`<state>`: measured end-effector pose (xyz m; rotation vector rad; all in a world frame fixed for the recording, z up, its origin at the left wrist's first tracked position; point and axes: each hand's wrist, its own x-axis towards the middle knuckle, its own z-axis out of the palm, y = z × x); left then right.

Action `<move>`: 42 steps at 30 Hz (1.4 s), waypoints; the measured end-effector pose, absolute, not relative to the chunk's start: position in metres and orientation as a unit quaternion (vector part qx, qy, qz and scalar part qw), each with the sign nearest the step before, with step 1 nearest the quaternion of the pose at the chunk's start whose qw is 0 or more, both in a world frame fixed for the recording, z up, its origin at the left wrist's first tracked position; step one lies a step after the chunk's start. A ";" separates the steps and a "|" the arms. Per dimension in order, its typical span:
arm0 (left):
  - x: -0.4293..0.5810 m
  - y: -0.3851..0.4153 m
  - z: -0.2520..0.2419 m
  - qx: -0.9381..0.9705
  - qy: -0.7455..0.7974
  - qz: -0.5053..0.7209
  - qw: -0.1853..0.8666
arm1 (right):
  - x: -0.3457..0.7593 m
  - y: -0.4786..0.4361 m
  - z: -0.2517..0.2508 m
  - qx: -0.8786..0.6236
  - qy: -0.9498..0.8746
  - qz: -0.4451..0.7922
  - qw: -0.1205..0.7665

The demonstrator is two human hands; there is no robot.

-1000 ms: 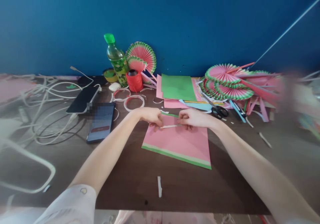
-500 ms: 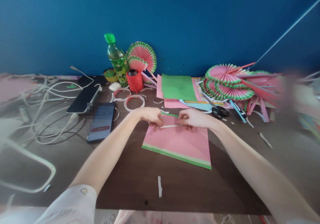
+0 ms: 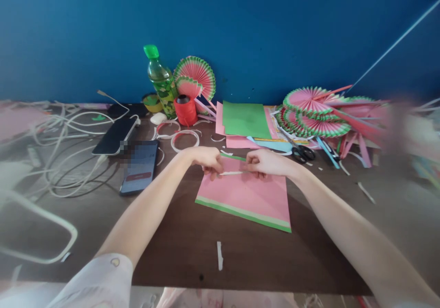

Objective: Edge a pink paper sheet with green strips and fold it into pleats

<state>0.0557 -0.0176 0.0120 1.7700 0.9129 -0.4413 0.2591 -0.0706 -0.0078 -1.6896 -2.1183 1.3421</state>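
Note:
A pink sheet of paper [image 3: 245,198] with green and pale bands along its near edge lies on the brown table. Over its far part, a narrow white strip [image 3: 232,173] is stretched between my two hands. My left hand [image 3: 209,160] pinches the strip's left end, its fingers bent down at the paper. At the other end my right hand [image 3: 263,162] is closed too, thumb and fingertips together on the strip. The fingers partly hide the strip's ends and the sheet's far green edge.
Behind the sheet lie a green sheet [image 3: 245,120], scissors [image 3: 302,153], tape rolls [image 3: 184,140] and red thread [image 3: 185,112]. Folded paper fans [image 3: 309,111] are piled at the right. Phones [image 3: 140,168], white cables [image 3: 62,161] and a bottle [image 3: 161,81] stand or lie leftward. A paper scrap [image 3: 220,256] lies in front.

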 end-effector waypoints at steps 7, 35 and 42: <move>0.055 -0.017 0.011 0.734 0.381 -0.181 0.532 | 0.259 -0.070 -0.010 -0.556 -0.705 0.437 0.056; 0.041 -0.025 0.004 0.730 0.387 -0.145 0.544 | 0.257 -0.070 -0.009 -0.569 -0.699 0.432 0.044; 0.042 -0.026 0.005 0.720 0.389 -0.149 0.555 | 0.255 -0.069 -0.008 -0.580 -0.690 0.430 0.038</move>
